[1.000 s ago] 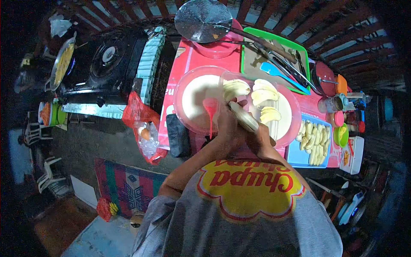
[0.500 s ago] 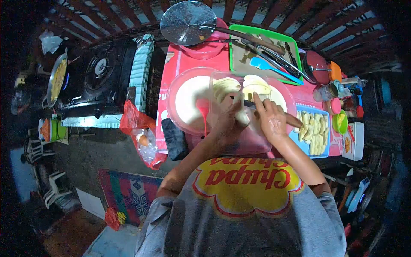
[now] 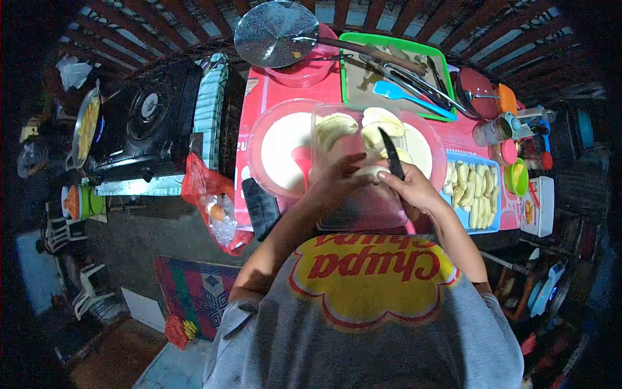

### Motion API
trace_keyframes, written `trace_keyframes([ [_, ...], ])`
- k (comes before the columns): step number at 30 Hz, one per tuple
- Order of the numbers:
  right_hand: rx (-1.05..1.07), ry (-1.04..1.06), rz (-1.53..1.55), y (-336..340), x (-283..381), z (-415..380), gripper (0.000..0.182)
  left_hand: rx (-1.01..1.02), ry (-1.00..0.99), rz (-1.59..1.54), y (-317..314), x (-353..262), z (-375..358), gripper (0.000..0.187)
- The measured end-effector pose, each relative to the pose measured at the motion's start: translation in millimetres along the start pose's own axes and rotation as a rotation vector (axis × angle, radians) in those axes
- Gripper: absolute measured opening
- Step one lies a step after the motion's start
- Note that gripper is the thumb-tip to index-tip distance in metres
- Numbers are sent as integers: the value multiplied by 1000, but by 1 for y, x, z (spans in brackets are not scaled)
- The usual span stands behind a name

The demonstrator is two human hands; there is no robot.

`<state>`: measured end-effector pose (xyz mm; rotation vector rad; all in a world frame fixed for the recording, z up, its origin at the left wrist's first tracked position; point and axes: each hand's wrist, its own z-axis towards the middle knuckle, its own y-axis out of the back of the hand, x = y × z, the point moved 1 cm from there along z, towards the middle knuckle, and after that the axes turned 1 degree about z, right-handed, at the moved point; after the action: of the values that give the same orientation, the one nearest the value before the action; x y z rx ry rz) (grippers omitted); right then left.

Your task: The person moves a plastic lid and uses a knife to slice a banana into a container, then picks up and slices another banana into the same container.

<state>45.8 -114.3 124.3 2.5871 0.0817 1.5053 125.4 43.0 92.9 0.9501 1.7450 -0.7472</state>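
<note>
My right hand (image 3: 418, 192) grips a knife (image 3: 392, 152) with a dark blade, tilted up and away from me, its handle mostly hidden in the palm. In shadow, my left hand (image 3: 337, 183) is closed around a pale peeled banana (image 3: 370, 171), partly covered by the fingers; the right thumb is close to it. Both hands are over a clear plastic container (image 3: 359, 220). Inside it lie banana slices (image 3: 382, 123) at the far right and more slices (image 3: 337, 123) at the far left. The container rests across a large pink basin (image 3: 258, 170) of creamy white batter (image 3: 283, 155).
A red ladle (image 3: 303, 159) stands in the batter. Right is a blue tray (image 3: 473, 223) of sliced bananas. Behind are a green-rimmed tray (image 3: 389, 40), a blue spatula (image 3: 408, 96) and a skimmer (image 3: 276, 35). A stove (image 3: 150, 107) and frying pan (image 3: 86, 129) are left.
The knife has swung from lying sideways at the banana to pointing up and away. My right hand's outstretched fingers have curled round its handle. My left hand has turned slightly, its fingers extending rightward.
</note>
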Motion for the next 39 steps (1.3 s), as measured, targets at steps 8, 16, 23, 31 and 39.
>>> trace_keyframes([
  [8,-167,-7,458,-22,-19,11,13,-337,69,-733,6,3,-3,49],
  [16,-120,-89,633,-23,-14,12,13,-339,-94,-763,1,10,4,46],
  [23,-161,-60,589,-23,-17,11,13,-324,75,-753,12,0,-4,43],
  [31,-96,-102,603,-22,-14,14,11,-280,21,-775,15,10,-6,46],
  [39,-80,-151,605,-26,-25,38,12,-335,21,-815,22,27,-10,47],
])
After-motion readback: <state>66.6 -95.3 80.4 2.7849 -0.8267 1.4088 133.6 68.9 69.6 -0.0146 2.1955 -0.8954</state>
